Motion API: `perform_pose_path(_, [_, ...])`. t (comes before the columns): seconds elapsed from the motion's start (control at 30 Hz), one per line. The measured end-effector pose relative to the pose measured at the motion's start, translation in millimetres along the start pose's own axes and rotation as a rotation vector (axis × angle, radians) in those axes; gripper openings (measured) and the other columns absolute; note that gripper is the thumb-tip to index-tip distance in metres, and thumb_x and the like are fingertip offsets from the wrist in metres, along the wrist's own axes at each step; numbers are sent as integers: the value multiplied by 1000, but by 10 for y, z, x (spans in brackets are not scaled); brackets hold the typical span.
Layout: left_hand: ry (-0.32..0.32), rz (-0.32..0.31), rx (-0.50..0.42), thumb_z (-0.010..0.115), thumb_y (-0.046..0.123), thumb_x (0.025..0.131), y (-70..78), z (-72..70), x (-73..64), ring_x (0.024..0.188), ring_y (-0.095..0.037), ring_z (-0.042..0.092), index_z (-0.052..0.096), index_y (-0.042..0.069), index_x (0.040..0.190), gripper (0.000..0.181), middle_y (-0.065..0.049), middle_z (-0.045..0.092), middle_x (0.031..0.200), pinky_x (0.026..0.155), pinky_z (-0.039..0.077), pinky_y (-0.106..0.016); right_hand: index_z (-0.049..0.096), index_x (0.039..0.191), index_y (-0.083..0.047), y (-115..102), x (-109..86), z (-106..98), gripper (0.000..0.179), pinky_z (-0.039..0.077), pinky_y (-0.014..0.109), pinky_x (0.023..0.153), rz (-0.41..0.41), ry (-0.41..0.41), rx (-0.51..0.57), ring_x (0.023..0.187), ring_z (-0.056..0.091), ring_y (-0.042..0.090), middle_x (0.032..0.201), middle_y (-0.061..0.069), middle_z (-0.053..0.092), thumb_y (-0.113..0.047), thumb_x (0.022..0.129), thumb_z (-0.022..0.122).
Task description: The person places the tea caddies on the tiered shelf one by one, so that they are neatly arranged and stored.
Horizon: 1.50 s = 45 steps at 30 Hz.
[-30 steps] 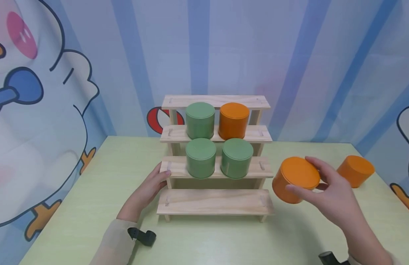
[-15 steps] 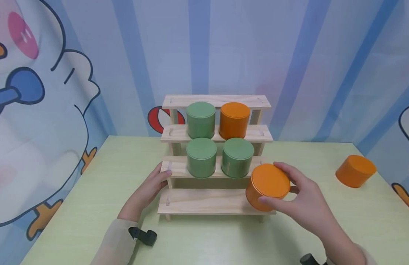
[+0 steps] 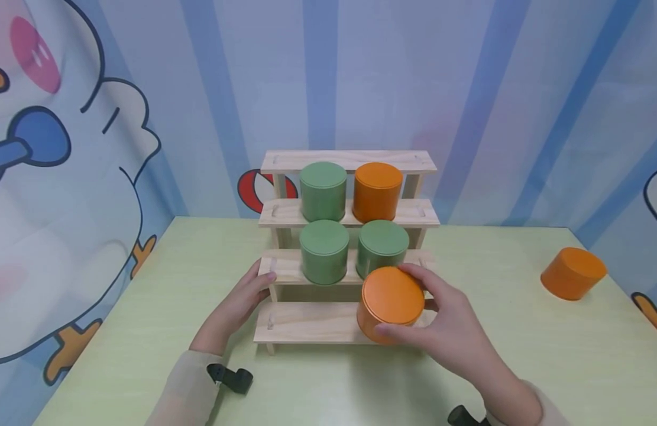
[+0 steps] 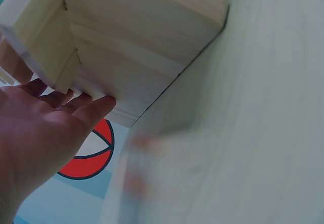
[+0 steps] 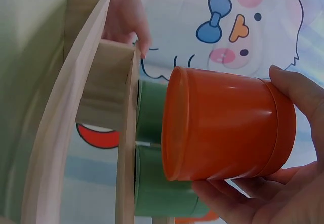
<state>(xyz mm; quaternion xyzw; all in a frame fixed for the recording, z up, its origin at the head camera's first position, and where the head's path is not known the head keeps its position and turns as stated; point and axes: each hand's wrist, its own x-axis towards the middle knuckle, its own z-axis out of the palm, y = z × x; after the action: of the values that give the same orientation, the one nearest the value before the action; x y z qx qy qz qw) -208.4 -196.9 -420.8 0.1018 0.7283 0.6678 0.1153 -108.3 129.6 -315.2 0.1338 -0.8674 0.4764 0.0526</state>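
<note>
My right hand (image 3: 456,334) holds a lidded orange canister (image 3: 393,296), thumb on the near side and fingers at the far side. The canister overlaps the right half of the lowest step of a four-step wooden display rack (image 3: 307,324). In the right wrist view its base (image 5: 174,125) is apart from the front plank edges. My left hand (image 3: 238,305) grips the rack's left end at the second step, thumb on top; in the left wrist view its fingers (image 4: 98,107) touch the side panel. Two green canisters (image 3: 324,253) stand on the second step.
On the third step are a green canister (image 3: 323,192) and an orange canister (image 3: 378,192). Another orange canister (image 3: 573,273) stands on the table (image 3: 520,343) at the far right. A printed blue striped backdrop (image 3: 381,77) rises behind the table.
My right hand has carried the orange canister leftward, from beside the rack to over the lowest step. The left hand and the rack have stayed in place.
</note>
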Motion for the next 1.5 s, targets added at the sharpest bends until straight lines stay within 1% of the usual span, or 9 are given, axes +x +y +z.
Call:
perform_pose_path(0.13, [2,-4,3,42,30,100,9,3,-6,144,-35,22,7,16,156,68,-16,14,159,117,19,-50,53,135,-16,-44,8,117,80,49,41,88,-10,-10,49,101,60,17,124,-2,61,-32,65,89])
perform_pose_path(0.23, [8,-13,12,42,31,100,16,7,-7,144,-35,21,7,16,156,68,-16,13,159,117,19,-50,53,134,-15,-69,23,200,79,49,40,86,-21,-16,76,98,60,17,123,-1,61,-33,66,89])
perform_pose_path(0.3, [9,-16,13,42,32,100,21,11,-7,144,-35,21,7,16,156,68,-16,13,159,117,19,-50,54,134,-15,-80,39,250,79,49,40,86,-23,-22,90,98,60,16,123,-1,62,-33,66,88])
perform_pose_path(0.43, [8,-16,10,42,31,100,19,14,-6,145,-35,20,7,16,156,68,-15,12,159,117,18,-51,54,134,-15,-91,69,345,80,49,40,87,5,-33,108,98,60,17,123,-1,62,-33,64,90])
perform_pose_path(0.63, [2,-8,9,41,31,100,20,13,-7,145,-35,20,6,16,156,68,-15,12,159,117,18,-51,55,133,-16,-81,106,476,82,49,38,85,42,-22,105,97,60,18,122,-3,62,-31,61,91])
perform_pose_path(0.8, [3,-16,8,41,31,100,30,15,-10,144,-36,20,6,15,156,68,-16,13,159,117,18,-51,55,133,-13,-55,143,588,84,50,36,85,50,-22,96,102,59,17,125,-2,62,-31,60,92])
perform_pose_path(1.03, [1,-15,4,42,30,100,30,15,-12,145,-35,20,6,16,156,68,-16,13,159,117,19,-50,55,133,-11,-32,197,731,84,50,36,84,82,-20,126,105,57,17,127,-2,59,-30,59,92])
perform_pose_path(1.3, [-7,-22,9,41,30,101,69,24,-40,145,-35,19,6,15,156,67,-16,11,160,117,18,-51,55,130,-12,14,220,864,81,51,32,81,86,-18,138,102,57,17,123,0,60,-32,60,92])
perform_pose_path(1.5, [-1,-17,13,40,29,101,54,18,-25,145,-35,20,6,15,156,67,-16,11,160,117,19,-50,54,130,-11,50,232,925,81,53,33,82,71,-15,133,103,58,18,124,1,59,-32,61,91])
